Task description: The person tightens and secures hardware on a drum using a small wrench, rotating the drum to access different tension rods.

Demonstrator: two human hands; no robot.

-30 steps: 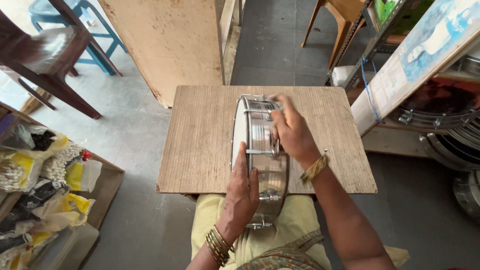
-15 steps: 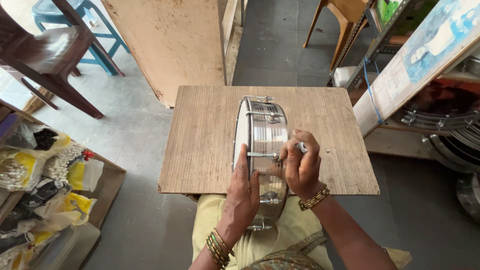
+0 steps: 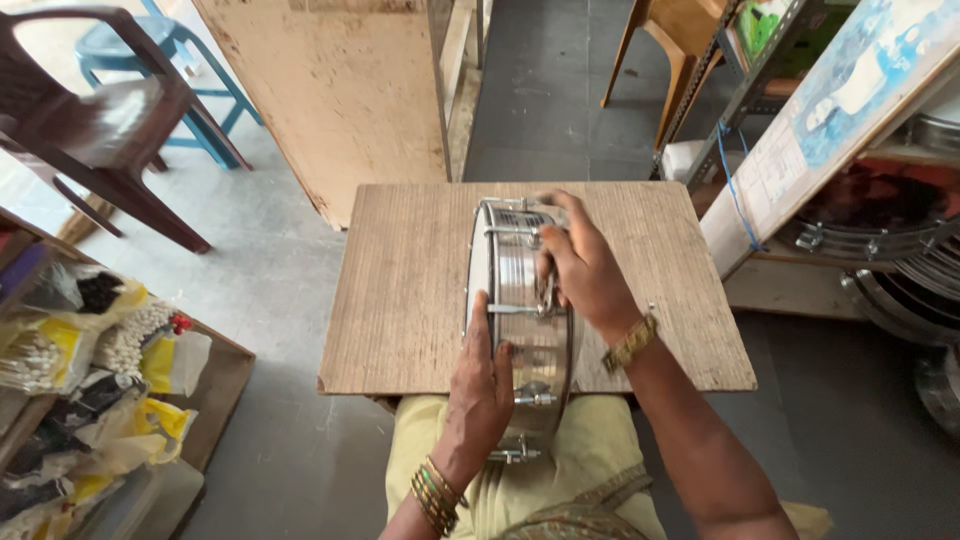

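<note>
Shiny steel: the drum (image 3: 525,320) stands on its edge at the centre of the frame, leaning from my lap onto the wooden bench (image 3: 400,300) so its side hardware faces up. My left hand (image 3: 482,395) clasps the near rim, bracing it; my right hand (image 3: 585,270) curls closed over the upper shell's fittings.

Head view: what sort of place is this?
Probably a small drum-making workshop: a shiny metal-shelled drum stands on edge on a bare wooden board, with stacked metal hoops on a shelf at right.
</note>
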